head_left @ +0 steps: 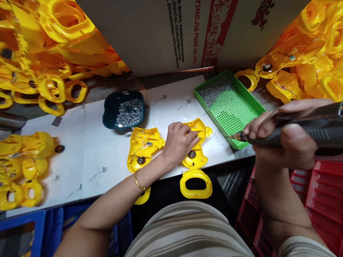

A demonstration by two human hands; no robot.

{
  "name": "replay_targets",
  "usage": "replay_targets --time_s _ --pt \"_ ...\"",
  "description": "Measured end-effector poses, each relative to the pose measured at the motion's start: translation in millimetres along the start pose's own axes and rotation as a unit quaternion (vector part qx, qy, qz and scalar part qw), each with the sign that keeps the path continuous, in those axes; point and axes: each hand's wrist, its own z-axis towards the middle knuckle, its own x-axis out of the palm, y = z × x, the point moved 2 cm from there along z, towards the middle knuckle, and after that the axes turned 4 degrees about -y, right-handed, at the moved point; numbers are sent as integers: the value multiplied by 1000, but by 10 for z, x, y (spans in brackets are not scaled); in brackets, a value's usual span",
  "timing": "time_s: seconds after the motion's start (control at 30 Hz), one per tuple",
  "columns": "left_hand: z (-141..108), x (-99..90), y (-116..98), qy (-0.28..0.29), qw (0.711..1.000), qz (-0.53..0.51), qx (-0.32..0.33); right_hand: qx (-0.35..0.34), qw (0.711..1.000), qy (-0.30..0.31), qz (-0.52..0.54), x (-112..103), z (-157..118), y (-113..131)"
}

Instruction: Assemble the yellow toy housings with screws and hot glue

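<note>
My left hand [179,141] lies over a yellow plastic shell half [201,144] with a round dark speaker and a loop handle toward me. Its fingers are curled and pinched at the shell; anything small between them is hidden. My right hand [288,142] grips a dark electric screwdriver [318,130], its bit pointing left, apart from the shell, in front of the green tray's near corner. Left of the first shell, a second yellow shell half [139,148] shows wires, a small circuit board and a speaker, with my left forearm crossing its lower part.
A dark teal bowl [107,114] holds shiny small parts. The green perforated tray [248,103] has many small screws at its far end. A cardboard box [150,39] stands behind. Yellow shells are piled left [29,153] and right [308,75]. Red [324,192] and blue crates [40,228] sit below.
</note>
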Motion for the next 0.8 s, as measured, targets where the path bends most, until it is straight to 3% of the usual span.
replay_targets --time_s 0.17,0.4,0.8 --pt "52 -38 -35 14 1000 18 17 -12 1000 -3 6 -29 48 -43" --pt "161 -63 -78 42 996 58 59 -67 993 -83 -56 -122 271 -342" --pt "186 -46 -77 48 994 73 71 -50 985 -98 -132 -170 456 -783"
